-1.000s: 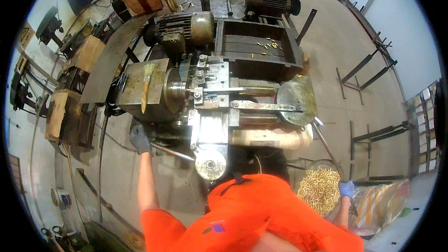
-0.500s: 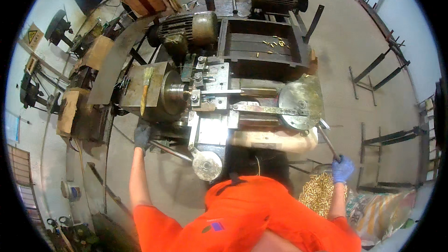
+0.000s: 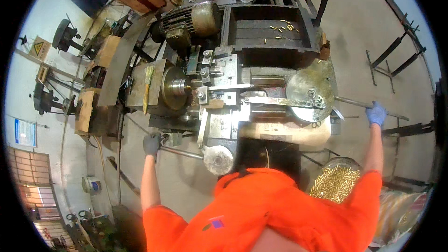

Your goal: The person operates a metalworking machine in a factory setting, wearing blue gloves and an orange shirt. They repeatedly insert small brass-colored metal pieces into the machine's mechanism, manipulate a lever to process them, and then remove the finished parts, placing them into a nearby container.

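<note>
My left hand (image 3: pixel 152 143), in a dark grey glove, is closed around the end of a metal lever (image 3: pixel 183 152). That lever runs to a small round disc (image 3: pixel 218 159) at the front of a lathe-like machine (image 3: pixel 223 126). On the right, my right hand (image 3: pixel 375 114) in a blue glove grips a longer lever (image 3: pixel 350 101), whose end sticks out past the hand. It joins a large round plate (image 3: pixel 301 86), which a flat link bar (image 3: pixel 280 101) ties to the slide. Left of the tool block (image 3: pixel 204 95) sits the chuck (image 3: pixel 177 87), with a small brass-coloured tip at its centre.
A brush (image 3: pixel 148 88) lies on the headstock. Behind are a motor (image 3: pixel 191 21) and a dark tray (image 3: pixel 252 37) with several brass pieces (image 3: pixel 289 27). Low on the right, a basin holds many brass pieces (image 3: pixel 335 183) beside a woven sack (image 3: pixel 401 210). Metal stands (image 3: pixel 387 60) occupy the right side.
My right hand has swung its lever up and outward, turning the large plate. My left hand stays on its lever, now slightly lower. The whole view has shifted a little.
</note>
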Demonstrator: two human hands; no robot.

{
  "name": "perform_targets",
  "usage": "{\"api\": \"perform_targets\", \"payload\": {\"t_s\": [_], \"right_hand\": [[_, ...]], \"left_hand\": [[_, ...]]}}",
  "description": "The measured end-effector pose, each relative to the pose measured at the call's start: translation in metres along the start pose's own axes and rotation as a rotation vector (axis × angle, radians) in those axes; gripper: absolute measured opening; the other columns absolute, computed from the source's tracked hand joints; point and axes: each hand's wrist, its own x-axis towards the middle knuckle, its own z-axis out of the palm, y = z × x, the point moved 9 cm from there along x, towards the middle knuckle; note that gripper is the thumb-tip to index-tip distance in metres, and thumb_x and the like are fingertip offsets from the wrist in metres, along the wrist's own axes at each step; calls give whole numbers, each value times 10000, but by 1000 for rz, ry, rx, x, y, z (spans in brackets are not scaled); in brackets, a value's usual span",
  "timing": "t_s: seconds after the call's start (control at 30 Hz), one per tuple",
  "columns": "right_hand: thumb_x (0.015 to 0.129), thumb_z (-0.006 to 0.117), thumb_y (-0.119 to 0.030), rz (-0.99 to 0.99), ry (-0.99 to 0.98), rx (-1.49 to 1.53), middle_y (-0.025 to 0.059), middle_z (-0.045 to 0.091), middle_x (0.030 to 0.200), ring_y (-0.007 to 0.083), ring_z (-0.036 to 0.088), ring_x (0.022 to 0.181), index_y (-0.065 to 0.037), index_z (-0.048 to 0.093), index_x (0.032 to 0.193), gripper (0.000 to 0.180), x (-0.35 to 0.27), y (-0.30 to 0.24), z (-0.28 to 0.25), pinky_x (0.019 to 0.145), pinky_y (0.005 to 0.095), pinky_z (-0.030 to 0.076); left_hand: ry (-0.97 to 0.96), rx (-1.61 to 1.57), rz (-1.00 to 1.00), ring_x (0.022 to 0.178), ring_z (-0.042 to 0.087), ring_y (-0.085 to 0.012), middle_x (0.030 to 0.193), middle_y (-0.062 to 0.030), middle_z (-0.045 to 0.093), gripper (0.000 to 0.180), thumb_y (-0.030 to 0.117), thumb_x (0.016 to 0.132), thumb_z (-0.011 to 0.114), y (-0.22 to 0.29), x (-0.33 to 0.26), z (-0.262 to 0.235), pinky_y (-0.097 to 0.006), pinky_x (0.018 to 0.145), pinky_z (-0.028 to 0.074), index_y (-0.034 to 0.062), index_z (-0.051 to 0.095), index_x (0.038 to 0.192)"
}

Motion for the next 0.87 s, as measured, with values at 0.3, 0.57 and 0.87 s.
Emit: {"api": "perform_targets", "payload": {"t_s": [0.3, 0.57, 0.87], "right_hand": [[698, 613, -271, 4, 14, 29, 183, 637, 863, 355, 590, 830, -76, 655, 859, 257, -43, 154, 54, 793, 425, 449], [688, 623, -275, 78, -48, 3, 180, 641, 838, 348, 609, 791, -76, 663, 795, 230, -82, 184, 83, 719, 421, 475], [696, 636, -324, 79, -72, -59, 206, 640, 872, 349, 616, 835, -95, 671, 936, 334, -116, 188, 79, 760, 411, 480]], "left_hand": [[26, -276, -487, 390, 461, -130, 537, -69, 531, 158, 121, 775, 600, -25, -132, -23, -280, 348, 349, -30, 638, 801], [83, -360, -560, 397, 464, -136, 532, -50, 499, 159, 126, 769, 589, -20, -166, -22, -272, 347, 372, -28, 626, 780], [133, -375, -599, 386, 458, -144, 527, -50, 496, 114, 101, 763, 594, -29, -169, -25, -275, 337, 360, -9, 618, 745]]}}
